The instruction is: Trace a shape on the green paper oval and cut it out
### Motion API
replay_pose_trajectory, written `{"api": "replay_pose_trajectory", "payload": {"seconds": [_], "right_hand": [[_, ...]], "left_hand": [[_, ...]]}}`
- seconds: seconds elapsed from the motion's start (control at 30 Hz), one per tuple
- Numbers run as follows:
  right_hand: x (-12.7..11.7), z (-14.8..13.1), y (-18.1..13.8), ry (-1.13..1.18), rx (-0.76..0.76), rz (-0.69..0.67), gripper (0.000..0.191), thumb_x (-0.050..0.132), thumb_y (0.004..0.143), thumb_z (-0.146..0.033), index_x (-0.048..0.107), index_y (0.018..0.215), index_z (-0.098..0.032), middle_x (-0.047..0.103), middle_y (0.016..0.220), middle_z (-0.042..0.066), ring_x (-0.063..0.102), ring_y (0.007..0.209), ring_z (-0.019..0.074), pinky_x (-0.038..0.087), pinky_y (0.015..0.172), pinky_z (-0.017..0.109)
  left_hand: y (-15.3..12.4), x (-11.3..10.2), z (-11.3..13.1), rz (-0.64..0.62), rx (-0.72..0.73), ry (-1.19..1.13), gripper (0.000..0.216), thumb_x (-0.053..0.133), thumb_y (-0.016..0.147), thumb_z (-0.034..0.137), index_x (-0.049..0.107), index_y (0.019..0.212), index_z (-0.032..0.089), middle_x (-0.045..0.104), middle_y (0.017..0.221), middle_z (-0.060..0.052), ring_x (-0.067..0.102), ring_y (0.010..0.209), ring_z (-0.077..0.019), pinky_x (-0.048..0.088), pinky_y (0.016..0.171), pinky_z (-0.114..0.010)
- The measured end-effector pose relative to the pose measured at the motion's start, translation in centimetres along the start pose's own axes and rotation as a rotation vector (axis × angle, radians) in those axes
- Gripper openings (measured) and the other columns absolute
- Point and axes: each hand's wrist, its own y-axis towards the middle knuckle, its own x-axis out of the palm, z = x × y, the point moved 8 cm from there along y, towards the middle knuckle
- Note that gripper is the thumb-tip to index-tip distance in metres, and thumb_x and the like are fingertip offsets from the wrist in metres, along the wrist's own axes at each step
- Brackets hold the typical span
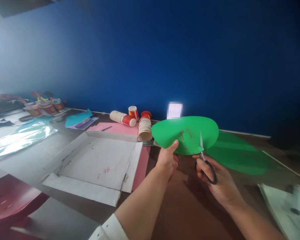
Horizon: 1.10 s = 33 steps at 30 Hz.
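My left hand [167, 161] pinches the lower edge of a rounded sheet of green paper [162, 131], thumb on its near face. Brownish scribbled marks show on the middle of the sheet. In my right hand [218, 180] is a pair of scissors [210, 171] with black handles, fingers through the loops. One blade lies over the front of the green paper, pointing up, at its lower right edge. A small flap of paper sticks out beside the blades. Behind and to the right, another green sheet [237, 151] lies on the table.
A shallow white cardboard box lid [95, 160] lies to the left, over pink paper [142, 163]. Paper cups [145, 128] stand and lie by the blue wall [130, 50]. Further left are cups holding tools [46, 106] and clear plastic [22, 140]. A paper pad [277, 203] is at the right.
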Motion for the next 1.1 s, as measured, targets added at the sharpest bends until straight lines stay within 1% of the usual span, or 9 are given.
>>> {"api": "replay_pose_trajectory", "payload": {"seconds": [0.1, 0.17, 0.33, 0.47, 0.57, 0.7, 0.83, 1.03, 1.1], "right_hand": [[0.0, 0.1, 0.0, 0.0, 0.013, -0.019, 0.035, 0.078, 0.078, -0.054, 0.073, 0.098, -0.026, 0.058, 0.068, -0.004, 0.052, 0.06, 0.0128, 0.038, 0.054, 0.024], [0.2, 0.1, 0.0, 0.003, 0.014, -0.039, 0.037, 0.077, 0.079, -0.055, 0.073, 0.1, -0.025, 0.058, 0.067, -0.004, 0.051, 0.059, 0.0121, 0.036, 0.053, 0.024], [0.5, 0.0, 0.0, 0.025, 0.015, -0.072, 0.041, 0.078, 0.079, -0.054, 0.073, 0.104, -0.022, 0.055, 0.064, -0.004, 0.048, 0.057, 0.0107, 0.031, 0.049, 0.024], [0.7, -0.1, 0.0, 0.03, 0.033, -0.081, 0.045, 0.08, 0.076, -0.056, 0.074, 0.102, -0.02, 0.055, 0.064, -0.004, 0.048, 0.056, 0.0104, 0.031, 0.049, 0.024], [0.7, 0.0, 0.0, 0.029, 0.047, -0.088, 0.048, 0.081, 0.074, -0.058, 0.074, 0.102, -0.02, 0.055, 0.064, -0.004, 0.048, 0.057, 0.0104, 0.031, 0.049, 0.023], [0.8, 0.3, 0.0, 0.035, 0.061, -0.096, 0.05, 0.081, 0.073, -0.059, 0.075, 0.102, -0.02, 0.055, 0.065, -0.004, 0.049, 0.058, 0.0098, 0.032, 0.05, 0.023], [0.9, 0.8, 0.1, 0.047, 0.072, -0.102, 0.05, 0.082, 0.072, -0.06, 0.076, 0.102, -0.02, 0.055, 0.068, -0.003, 0.05, 0.058, 0.0088, 0.033, 0.051, 0.022], [0.7, 1.1, 0.0, 0.044, 0.073, -0.114, 0.047, 0.08, 0.075, -0.059, 0.076, 0.105, -0.022, 0.055, 0.068, -0.003, 0.049, 0.059, 0.009, 0.033, 0.051, 0.022], [0.6, 1.2, 0.0, 0.038, 0.074, -0.118, 0.047, 0.08, 0.075, -0.058, 0.076, 0.105, -0.022, 0.055, 0.068, -0.003, 0.049, 0.059, 0.0091, 0.033, 0.051, 0.022]], "left_hand": [[0.5, -0.3, 0.2, 0.003, -0.028, 0.068, 0.044, 0.088, 0.065, 0.024, 0.073, 0.105, 0.017, 0.077, 0.109, -0.01, 0.074, 0.096, -0.0259, 0.059, 0.073, -0.03], [0.8, -0.5, 0.2, -0.001, -0.044, 0.085, 0.044, 0.087, 0.065, 0.024, 0.072, 0.105, 0.016, 0.077, 0.108, -0.01, 0.074, 0.089, -0.0242, 0.058, 0.068, -0.029], [1.0, -0.3, 0.5, -0.031, -0.072, 0.065, 0.044, 0.088, 0.064, 0.02, 0.073, 0.105, 0.017, 0.076, 0.111, -0.011, 0.073, 0.097, -0.026, 0.06, 0.079, -0.033], [1.0, -0.4, 0.8, -0.049, -0.085, 0.071, 0.043, 0.087, 0.066, 0.018, 0.072, 0.107, 0.015, 0.076, 0.112, -0.013, 0.074, 0.098, -0.0275, 0.061, 0.084, -0.038], [1.3, -0.4, 0.9, -0.088, -0.093, 0.064, 0.046, 0.087, 0.066, 0.017, 0.071, 0.109, 0.015, 0.076, 0.114, -0.012, 0.073, 0.101, -0.0272, 0.061, 0.089, -0.04], [1.7, -0.7, 1.0, -0.098, -0.101, 0.074, 0.045, 0.087, 0.066, 0.015, 0.072, 0.108, 0.015, 0.076, 0.115, -0.012, 0.072, 0.105, -0.0276, 0.059, 0.095, -0.041], [1.9, -0.7, 1.1, -0.119, -0.108, 0.087, 0.041, 0.085, 0.068, 0.015, 0.072, 0.106, 0.014, 0.076, 0.112, -0.013, 0.071, 0.108, -0.0285, 0.057, 0.097, -0.043], [2.2, -0.8, 1.0, -0.144, -0.095, 0.065, 0.038, 0.084, 0.069, 0.013, 0.072, 0.105, 0.014, 0.077, 0.106, -0.01, 0.074, 0.097, -0.025, 0.058, 0.095, -0.043], [2.3, -0.9, 1.0, -0.141, -0.091, 0.06, 0.039, 0.084, 0.068, 0.012, 0.072, 0.105, 0.015, 0.078, 0.105, -0.01, 0.074, 0.097, -0.0248, 0.058, 0.096, -0.043]]}}
